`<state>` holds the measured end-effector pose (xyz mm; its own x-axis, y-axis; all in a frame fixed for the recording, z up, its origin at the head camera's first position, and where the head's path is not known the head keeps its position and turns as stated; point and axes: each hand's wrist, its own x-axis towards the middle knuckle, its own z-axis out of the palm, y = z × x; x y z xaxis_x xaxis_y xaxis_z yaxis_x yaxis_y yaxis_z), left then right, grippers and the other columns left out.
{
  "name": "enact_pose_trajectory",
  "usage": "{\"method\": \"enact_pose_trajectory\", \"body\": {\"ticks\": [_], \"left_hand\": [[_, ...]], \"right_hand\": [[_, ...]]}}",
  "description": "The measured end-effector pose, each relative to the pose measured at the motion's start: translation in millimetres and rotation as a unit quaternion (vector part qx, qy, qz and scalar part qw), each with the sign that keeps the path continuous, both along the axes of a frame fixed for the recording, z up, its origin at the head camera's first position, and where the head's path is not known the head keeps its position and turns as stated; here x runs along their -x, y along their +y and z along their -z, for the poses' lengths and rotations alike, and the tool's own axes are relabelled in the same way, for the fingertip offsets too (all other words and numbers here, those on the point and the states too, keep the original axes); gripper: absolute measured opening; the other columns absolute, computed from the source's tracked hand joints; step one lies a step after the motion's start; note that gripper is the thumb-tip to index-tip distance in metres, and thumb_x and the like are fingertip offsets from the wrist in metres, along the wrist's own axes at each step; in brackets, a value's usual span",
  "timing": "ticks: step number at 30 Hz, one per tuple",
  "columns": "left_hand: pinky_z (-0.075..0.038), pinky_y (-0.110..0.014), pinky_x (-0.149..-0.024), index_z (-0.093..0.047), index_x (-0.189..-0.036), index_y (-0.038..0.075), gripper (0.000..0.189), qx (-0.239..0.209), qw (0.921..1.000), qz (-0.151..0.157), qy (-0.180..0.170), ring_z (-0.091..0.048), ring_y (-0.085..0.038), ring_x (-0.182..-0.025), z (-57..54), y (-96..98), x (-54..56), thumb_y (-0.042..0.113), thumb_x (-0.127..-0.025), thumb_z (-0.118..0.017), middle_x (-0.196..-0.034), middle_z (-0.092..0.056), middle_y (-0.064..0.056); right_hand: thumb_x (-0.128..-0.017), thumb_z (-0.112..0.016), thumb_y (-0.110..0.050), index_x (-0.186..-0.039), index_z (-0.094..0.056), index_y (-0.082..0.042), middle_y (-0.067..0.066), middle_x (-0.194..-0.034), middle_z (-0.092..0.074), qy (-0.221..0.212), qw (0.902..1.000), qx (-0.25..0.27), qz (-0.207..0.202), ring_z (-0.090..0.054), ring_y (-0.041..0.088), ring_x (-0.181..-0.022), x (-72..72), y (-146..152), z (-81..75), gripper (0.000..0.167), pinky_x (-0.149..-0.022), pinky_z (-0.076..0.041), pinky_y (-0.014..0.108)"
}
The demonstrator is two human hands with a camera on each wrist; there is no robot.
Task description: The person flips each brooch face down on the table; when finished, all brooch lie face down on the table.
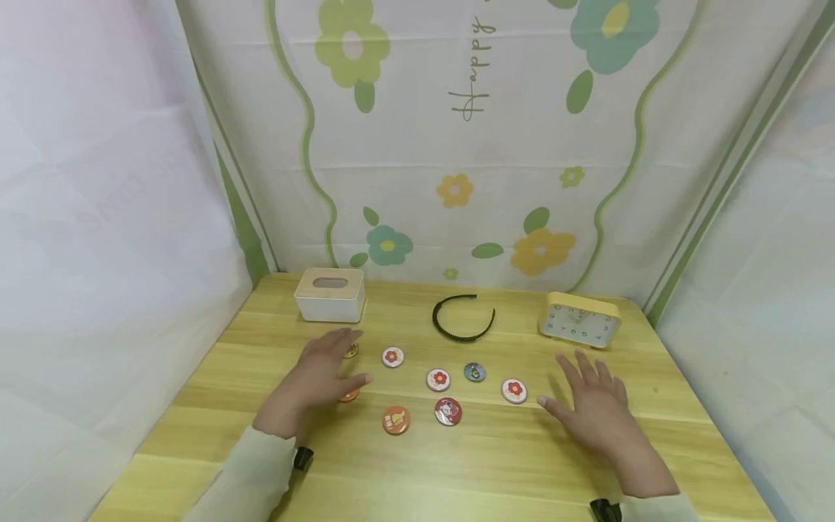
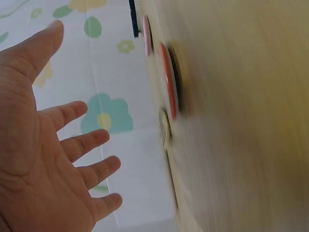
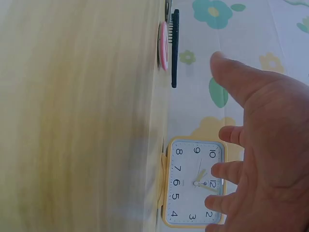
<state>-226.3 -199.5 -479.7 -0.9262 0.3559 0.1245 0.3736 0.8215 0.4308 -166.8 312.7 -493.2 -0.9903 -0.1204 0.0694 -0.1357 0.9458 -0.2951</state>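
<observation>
Several round pin badges lie spread over the wooden table. My left hand (image 1: 322,371) hovers above the left ones with fingers spread, partly hiding a yellowish badge (image 1: 352,351) and an orange badge (image 1: 350,396). Another orange badge (image 1: 396,420) and a red badge (image 1: 448,411) lie nearer me. Three white badges with red flowers, one of them a flower badge (image 1: 514,391) at the right, and a blue badge (image 1: 475,372) lie farther back. Held over the table right of the badges, my right hand (image 1: 595,409) has its fingers apart and grips nothing. The left wrist view shows an empty palm (image 2: 43,159).
At the back left stands a white tissue box (image 1: 330,301) with a wooden lid. A black headband (image 1: 457,337) lies at the back middle. The yellow alarm clock (image 1: 579,322) stands behind my right hand. Flowered cloth (image 1: 404,145) hangs behind the table (image 1: 404,478).
</observation>
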Motion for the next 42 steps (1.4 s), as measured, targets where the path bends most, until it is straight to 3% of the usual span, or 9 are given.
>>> {"method": "enact_pose_trajectory", "body": {"ticks": [8,15,21,28,38,42], "left_hand": [[-0.027,-0.064,-0.13,-0.044,-0.165,0.012,0.087,-0.014,0.9992,0.025,-0.026,-0.04,-0.043,-0.158,1.0,31.8,4.9,0.051,-0.096,-0.081,-0.169,-0.047,-0.014],[-0.029,-0.062,-0.13,-0.053,-0.161,0.02,0.076,-0.023,0.9975,0.06,-0.03,-0.043,-0.037,-0.158,-2.3,61.8,6.0,0.045,-0.096,-0.083,-0.168,-0.052,-0.007],[-0.029,-0.058,-0.131,-0.052,-0.16,0.028,0.074,-0.038,0.9937,0.09,-0.055,-0.04,-0.033,-0.16,-1.5,84.9,6.5,0.046,-0.096,-0.083,-0.171,-0.047,-0.001],[-0.035,-0.05,-0.13,-0.051,-0.159,0.027,0.071,-0.063,0.9869,0.129,-0.074,-0.042,-0.026,-0.159,-4.8,111.1,8.0,0.038,-0.097,-0.083,-0.168,-0.05,0.002],[-0.04,-0.047,-0.127,-0.056,-0.156,0.03,0.069,-0.063,0.9843,0.136,-0.092,-0.049,-0.024,-0.154,-10.0,148.6,7.9,0.039,-0.095,-0.087,-0.163,-0.056,0.002],[-0.044,-0.046,-0.124,-0.058,-0.153,0.032,0.065,-0.042,0.9857,0.142,-0.08,-0.056,-0.023,-0.146,-8.7,163.1,11.6,0.04,-0.095,-0.086,-0.161,-0.057,0.001]], "right_hand": [[-0.096,-0.079,-0.055,-0.159,-0.04,0.003,0.039,-0.171,-0.026,0.003,0.9969,0.072,-0.033,-0.023,0.065,-0.155,4.9,0.0,3.2,0.094,-0.122,-0.021,0.08],[-0.096,-0.082,-0.047,-0.157,-0.044,0.001,0.038,-0.172,-0.024,-0.019,0.9931,0.108,-0.041,-0.023,0.063,-0.156,7.2,-1.1,5.2,0.087,-0.121,-0.024,0.08],[-0.097,-0.083,-0.039,-0.154,-0.05,-0.003,0.034,-0.174,-0.025,-0.026,0.9917,0.118,-0.042,-0.024,0.061,-0.157,8.9,-1.5,9.7,0.075,-0.122,-0.025,0.079],[-0.097,-0.084,-0.031,-0.148,-0.056,-0.006,0.029,-0.173,-0.032,-0.024,0.992,0.114,-0.049,-0.03,0.057,-0.157,12.4,-1.6,15.1,0.063,-0.123,-0.028,0.075],[-0.097,-0.085,-0.027,-0.142,-0.063,-0.007,0.029,-0.167,-0.044,-0.019,0.9905,0.123,-0.058,-0.041,0.057,-0.151,13.5,-3.8,14.1,0.054,-0.121,-0.035,0.073],[-0.097,-0.085,-0.026,-0.142,-0.063,-0.008,0.027,-0.166,-0.047,-0.023,0.9898,0.128,-0.057,-0.044,0.056,-0.15,17.0,-3.4,15.1,0.054,-0.12,-0.037,0.072]]}}
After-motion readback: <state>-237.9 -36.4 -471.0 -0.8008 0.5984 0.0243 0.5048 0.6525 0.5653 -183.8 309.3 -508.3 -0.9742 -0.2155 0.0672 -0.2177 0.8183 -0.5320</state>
